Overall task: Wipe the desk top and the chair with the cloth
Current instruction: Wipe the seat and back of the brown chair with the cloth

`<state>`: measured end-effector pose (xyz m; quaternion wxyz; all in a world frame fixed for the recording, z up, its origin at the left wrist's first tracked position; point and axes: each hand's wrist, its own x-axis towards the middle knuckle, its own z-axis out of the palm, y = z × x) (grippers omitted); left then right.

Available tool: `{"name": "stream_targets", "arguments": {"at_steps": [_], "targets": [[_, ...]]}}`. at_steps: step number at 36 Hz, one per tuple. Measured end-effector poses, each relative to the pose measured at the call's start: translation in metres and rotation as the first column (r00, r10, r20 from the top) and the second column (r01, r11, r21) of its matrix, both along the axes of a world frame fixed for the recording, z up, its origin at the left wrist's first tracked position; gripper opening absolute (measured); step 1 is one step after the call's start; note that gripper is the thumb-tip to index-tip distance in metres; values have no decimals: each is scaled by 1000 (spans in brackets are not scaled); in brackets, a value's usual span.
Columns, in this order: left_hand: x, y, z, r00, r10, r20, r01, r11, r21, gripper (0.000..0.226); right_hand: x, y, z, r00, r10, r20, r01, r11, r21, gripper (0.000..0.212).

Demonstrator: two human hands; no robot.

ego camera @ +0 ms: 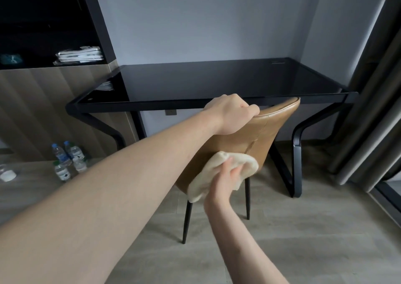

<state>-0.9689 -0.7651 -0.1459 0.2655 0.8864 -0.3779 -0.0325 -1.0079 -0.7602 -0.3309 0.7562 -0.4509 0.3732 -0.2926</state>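
A tan leather chair [267, 131] with thin black legs stands in front of the black glass desk [206, 79], its back turned toward me. My left hand [232, 114] grips the top edge of the chair back. My right hand [227, 175] presses a cream cloth [208, 175] flat against the rear of the chair back, low down. The chair seat is hidden behind the back and my arms.
Several water bottles [67, 160] stand on the wood floor at the left, beside a wood cabinet with dark shelves holding folded white items [79, 54]. Grey curtains [373, 114] hang at the right. The black desk legs [296, 153] flank the chair.
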Motion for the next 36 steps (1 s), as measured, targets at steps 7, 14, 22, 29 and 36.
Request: {"name": "stream_targets", "arguments": {"at_steps": [7, 14, 22, 29, 36], "targets": [[-3, 2, -2, 999, 31, 16, -31, 1000, -3, 50, -3, 5, 4, 995, -33, 89, 30, 999, 33, 32], [3, 0, -2, 1000, 5, -13, -5, 1000, 3, 50, -6, -69, 22, 958, -285, 41, 284, 958, 25, 25], [11, -5, -4, 999, -35, -14, 35, 999, -7, 44, 2, -124, 16, 970, -243, 21, 244, 963, -118, 31], [8, -5, -1, 999, -32, -35, 32, 999, -7, 44, -4, -89, 19, 975, -222, -13, 218, 968, -127, 26], [2, -4, 2, 997, -1, -78, 2, 1000, 8, 47, -16, 5, 23, 994, -83, 78, 92, 987, -133, 40]]}}
